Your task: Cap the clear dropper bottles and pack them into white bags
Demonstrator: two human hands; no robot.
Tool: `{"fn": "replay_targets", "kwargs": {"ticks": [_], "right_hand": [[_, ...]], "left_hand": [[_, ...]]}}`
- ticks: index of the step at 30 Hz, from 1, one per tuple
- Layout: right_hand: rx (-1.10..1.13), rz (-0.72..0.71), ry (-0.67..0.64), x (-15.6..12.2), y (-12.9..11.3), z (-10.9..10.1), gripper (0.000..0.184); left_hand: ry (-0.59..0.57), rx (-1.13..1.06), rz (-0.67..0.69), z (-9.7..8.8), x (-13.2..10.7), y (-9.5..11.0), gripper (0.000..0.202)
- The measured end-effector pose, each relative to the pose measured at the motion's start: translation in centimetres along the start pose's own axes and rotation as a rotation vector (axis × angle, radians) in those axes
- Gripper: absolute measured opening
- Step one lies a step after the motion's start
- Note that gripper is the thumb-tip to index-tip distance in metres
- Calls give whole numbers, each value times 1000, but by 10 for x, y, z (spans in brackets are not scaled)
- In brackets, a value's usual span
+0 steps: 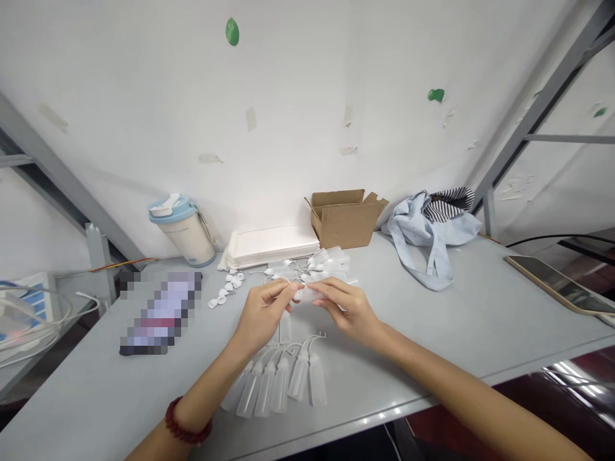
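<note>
Both hands meet above the middle of the grey table (pixel 432 320). My left hand (pixel 262 314) pinches its fingertips on one end of a small translucent plastic bottle (pixel 307 293). My right hand (pixel 348 307) grips the bottle's other end, fingers curled around it. Below the hands, several similar small bottles with bent nozzles (pixel 278 381) lie in a row near the front edge. A loose pile of more clear bottles (pixel 321 262) sits just behind the hands, with small white caps (pixel 225 291) scattered to its left.
At the back stand a blue-lidded cup (pixel 182 230), a stack of white sheets (pixel 271 246), an open cardboard box (pixel 343 218) and a light blue cloth bag (pixel 430 234). A blurred-out flat object (pixel 161 310) lies left. A tablet (pixel 557 282) rests at the right edge.
</note>
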State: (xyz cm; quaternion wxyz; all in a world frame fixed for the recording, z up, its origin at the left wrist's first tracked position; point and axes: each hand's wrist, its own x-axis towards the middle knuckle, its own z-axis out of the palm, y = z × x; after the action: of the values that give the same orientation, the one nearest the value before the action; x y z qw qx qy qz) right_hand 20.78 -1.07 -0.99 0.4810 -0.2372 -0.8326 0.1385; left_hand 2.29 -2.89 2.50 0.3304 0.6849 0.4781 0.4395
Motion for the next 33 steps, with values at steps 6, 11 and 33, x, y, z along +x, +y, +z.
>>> {"fn": "replay_targets", "kwargs": {"ticks": [6,11,33], "right_hand": [[-13,78,-11,0,-1,-5,27],[125,338,-126,4,-7,-11,24],[277,484,-148,5,-8,-9,32]], "left_hand": [[-208,49,-48,-5,0,-3,35],[-184,25,-69,-1,-7,-3,36],[-350,236,49,-1,-8,1,39]]}}
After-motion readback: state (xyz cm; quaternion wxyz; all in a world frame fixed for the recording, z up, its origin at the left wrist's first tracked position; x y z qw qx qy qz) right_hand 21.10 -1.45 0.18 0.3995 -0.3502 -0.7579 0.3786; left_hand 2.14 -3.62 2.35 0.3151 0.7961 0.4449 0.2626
